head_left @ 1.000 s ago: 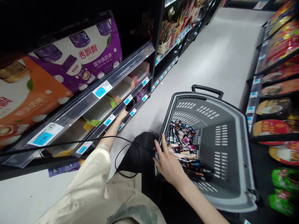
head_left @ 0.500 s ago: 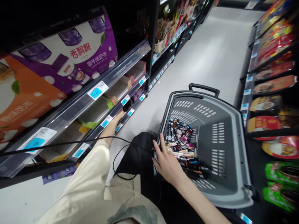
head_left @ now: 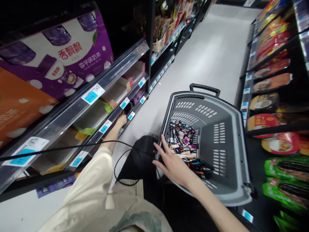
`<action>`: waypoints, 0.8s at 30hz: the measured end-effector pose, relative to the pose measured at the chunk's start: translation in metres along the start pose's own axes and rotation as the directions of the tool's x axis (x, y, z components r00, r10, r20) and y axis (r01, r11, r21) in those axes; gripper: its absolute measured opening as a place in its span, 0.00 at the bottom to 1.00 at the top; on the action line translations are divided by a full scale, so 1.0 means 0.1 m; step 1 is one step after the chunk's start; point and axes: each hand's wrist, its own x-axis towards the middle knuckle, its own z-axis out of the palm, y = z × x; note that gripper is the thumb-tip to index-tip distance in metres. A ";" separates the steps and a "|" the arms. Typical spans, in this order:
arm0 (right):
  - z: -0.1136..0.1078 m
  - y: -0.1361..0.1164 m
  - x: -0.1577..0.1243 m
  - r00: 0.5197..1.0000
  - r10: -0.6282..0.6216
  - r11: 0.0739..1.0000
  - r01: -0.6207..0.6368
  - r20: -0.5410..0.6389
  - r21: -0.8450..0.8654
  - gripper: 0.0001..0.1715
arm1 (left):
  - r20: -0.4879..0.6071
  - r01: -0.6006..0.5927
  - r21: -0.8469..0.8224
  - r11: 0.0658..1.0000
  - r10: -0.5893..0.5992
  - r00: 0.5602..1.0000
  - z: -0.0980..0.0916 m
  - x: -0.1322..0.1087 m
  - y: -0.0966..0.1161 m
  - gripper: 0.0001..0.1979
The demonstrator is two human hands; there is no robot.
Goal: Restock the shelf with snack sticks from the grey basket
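Observation:
My left hand reaches low into the bottom shelf on the left. Its fingers are hidden behind the shelf edge among dark packages, so what they touch cannot be made out. My right hand lies over the near left rim of a grey shopping basket, fingers spread and stretched out, with nothing in them. Inside the basket, a pile of small dark sachets and slim packets lies against the left side, partly covered by my right hand.
Purple milk tea box and orange box stand on the upper left shelf. Below are open display cartons. A black cable crosses in front of my left arm. Packaged food lines the right shelf; the aisle floor runs ahead.
The view has shifted slightly, moving shelves and basket left in the picture. More of the back of my left hand shows at the shelf edge. My right hand stays at the basket rim, fingers spread.

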 end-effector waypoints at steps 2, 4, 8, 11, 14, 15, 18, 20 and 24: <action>-0.15 0.24 0.05 0.997 0.041 0.971 -0.023 -0.069 0.237 0.34 | -0.004 -0.024 0.038 0.999 0.024 1.000 -0.01 -0.03 0.01 0.26; -0.23 0.57 0.13 0.977 0.172 0.940 -0.123 -0.130 0.319 0.29 | 0.008 -0.023 0.063 0.998 0.022 1.000 -0.03 -0.05 0.01 0.26; -0.01 1.23 0.32 0.936 0.350 0.936 -0.348 -0.033 0.053 0.21 | 0.048 0.016 0.084 0.996 -0.020 0.999 -0.10 -0.04 0.00 0.27; 0.40 1.49 0.44 0.917 0.391 0.920 -0.393 0.071 0.009 0.25 | 0.045 0.030 0.100 0.995 -0.035 0.998 -0.11 -0.10 0.07 0.27; 0.75 1.59 0.51 0.894 0.415 0.908 -0.417 0.168 -0.024 0.28 | 0.015 0.036 0.123 0.992 -0.039 0.999 -0.06 -0.23 0.17 0.25; 0.83 1.62 0.52 0.887 0.419 0.906 -0.421 0.192 -0.033 0.28 | 0.006 0.037 0.127 0.991 -0.038 0.999 -0.04 -0.27 0.21 0.24; 0.96 1.72 0.54 0.870 0.431 0.900 -0.433 0.237 -0.047 0.26 | 0.002 0.028 0.123 0.992 -0.029 1.000 0.01 -0.33 0.25 0.22; 1.00 1.80 0.55 0.863 0.440 0.895 -0.444 0.247 -0.044 0.27 | 0.016 0.019 0.114 0.993 -0.021 1.000 0.02 -0.32 0.24 0.20; 1.06 1.89 0.58 0.860 0.463 0.881 -0.474 0.214 -0.002 0.26 | 0.028 0.002 0.095 0.995 -0.004 1.000 0.00 -0.27 0.20 0.21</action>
